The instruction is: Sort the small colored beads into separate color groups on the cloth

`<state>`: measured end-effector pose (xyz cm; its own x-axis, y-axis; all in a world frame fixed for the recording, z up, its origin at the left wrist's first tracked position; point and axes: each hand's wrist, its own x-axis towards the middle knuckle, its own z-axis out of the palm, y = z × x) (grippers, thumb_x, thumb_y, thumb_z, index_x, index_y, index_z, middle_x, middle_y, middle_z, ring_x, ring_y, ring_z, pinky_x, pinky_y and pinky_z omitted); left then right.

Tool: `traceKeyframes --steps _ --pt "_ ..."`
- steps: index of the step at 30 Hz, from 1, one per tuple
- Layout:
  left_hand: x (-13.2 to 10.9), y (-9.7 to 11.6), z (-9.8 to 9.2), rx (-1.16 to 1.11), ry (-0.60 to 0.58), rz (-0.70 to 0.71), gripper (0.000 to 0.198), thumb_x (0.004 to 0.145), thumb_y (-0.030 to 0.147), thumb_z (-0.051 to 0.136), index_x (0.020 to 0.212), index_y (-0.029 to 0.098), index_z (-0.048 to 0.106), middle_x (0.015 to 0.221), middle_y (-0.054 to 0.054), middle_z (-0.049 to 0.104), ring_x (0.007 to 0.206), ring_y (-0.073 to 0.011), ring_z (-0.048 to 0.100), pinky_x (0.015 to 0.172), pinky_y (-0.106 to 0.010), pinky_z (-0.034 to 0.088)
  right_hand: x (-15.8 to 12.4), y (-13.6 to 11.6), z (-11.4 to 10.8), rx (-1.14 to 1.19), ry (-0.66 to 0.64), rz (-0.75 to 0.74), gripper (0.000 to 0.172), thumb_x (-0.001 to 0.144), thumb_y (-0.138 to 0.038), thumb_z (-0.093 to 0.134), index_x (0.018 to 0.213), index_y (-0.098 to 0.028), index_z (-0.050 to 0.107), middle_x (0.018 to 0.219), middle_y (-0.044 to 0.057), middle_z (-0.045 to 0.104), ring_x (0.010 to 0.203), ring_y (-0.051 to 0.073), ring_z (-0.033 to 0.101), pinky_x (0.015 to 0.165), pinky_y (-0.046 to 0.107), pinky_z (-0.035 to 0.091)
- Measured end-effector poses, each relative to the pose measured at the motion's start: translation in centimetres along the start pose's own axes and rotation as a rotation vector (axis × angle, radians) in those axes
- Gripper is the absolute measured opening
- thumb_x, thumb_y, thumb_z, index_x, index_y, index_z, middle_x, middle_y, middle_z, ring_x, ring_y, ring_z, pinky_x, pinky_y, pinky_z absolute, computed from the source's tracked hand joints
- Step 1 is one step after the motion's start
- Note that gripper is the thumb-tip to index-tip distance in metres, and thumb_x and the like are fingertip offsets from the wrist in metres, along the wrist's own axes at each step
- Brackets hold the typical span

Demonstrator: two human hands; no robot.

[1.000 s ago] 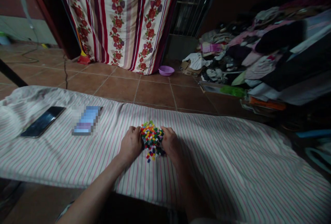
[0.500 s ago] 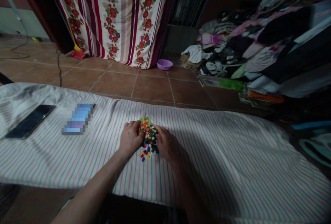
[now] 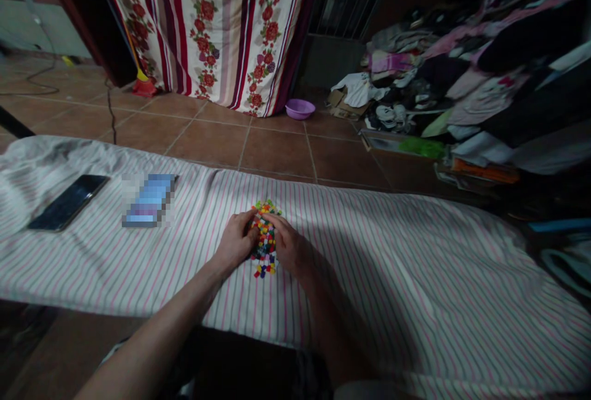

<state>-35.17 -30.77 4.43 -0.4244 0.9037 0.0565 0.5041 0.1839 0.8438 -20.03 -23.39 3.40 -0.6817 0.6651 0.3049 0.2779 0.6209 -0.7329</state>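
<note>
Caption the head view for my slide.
Left hand and right hand cup a heap of small coloured pieces on a striped sheet, a dark phone lying further left.

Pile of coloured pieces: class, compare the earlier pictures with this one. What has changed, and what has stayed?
The left hand and right hand have pushed inward from either side, squeezing the pile of coloured pieces narrower; nothing was lifted. The dark phone stays flat on the striped sheet.
</note>
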Motion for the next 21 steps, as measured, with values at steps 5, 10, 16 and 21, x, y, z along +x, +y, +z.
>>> traceKeyframes --steps 5,10,16,21 --pt "-1.0 -0.9 -0.6 -0.019 -0.011 0.075 0.040 0.084 0.023 0.046 0.119 0.021 0.065 0.118 -0.008 0.067 0.113 -0.0198 0.058 0.102 -0.040 0.047 0.2 -0.1 0.8 0.015 -0.013 -0.031 0.052 0.087 -0.008 0.035 0.131 -0.022 0.060 0.129 0.007 0.065 0.123 0.017 0.057 0.111 0.038 0.044" --pt "-2.5 -0.8 -1.7 0.169 -0.028 0.329 0.036 0.091 0.035 0.047 0.120 0.021 0.063 0.124 -0.009 0.065 0.123 -0.0223 0.054 0.107 -0.045 0.045 -0.1 0.4 -0.3 -0.012 0.048 -0.086 0.039 0.091 -0.016 0.041 0.118 -0.023 0.068 0.119 0.006 0.070 0.117 0.017 0.061 0.109 0.039 0.045" --pt "-4.7 -2.1 -1.4 0.363 -0.069 0.508 0.064 0.088 0.055 0.053 0.141 0.019 0.046 0.149 -0.016 0.044 0.145 -0.0297 0.031 0.115 -0.052 0.036 -1.2 1.2 -2.4 -0.002 0.088 -0.028 0.031 0.090 -0.021 0.047 0.111 -0.023 0.070 0.115 0.007 0.070 0.113 0.019 0.063 0.104 0.038 0.049" --pt "-5.9 -1.7 -0.6 0.476 -0.117 0.574 0.074 0.089 0.058 0.049 0.151 0.022 0.029 0.160 -0.017 0.025 0.151 -0.0329 0.013 0.116 -0.055 0.032 -2.4 3.1 -4.6 0.021 0.048 0.108 0.029 0.086 -0.033 0.059 0.110 -0.020 0.069 0.107 0.009 0.069 0.090 0.018 0.067 0.080 0.032 0.057"
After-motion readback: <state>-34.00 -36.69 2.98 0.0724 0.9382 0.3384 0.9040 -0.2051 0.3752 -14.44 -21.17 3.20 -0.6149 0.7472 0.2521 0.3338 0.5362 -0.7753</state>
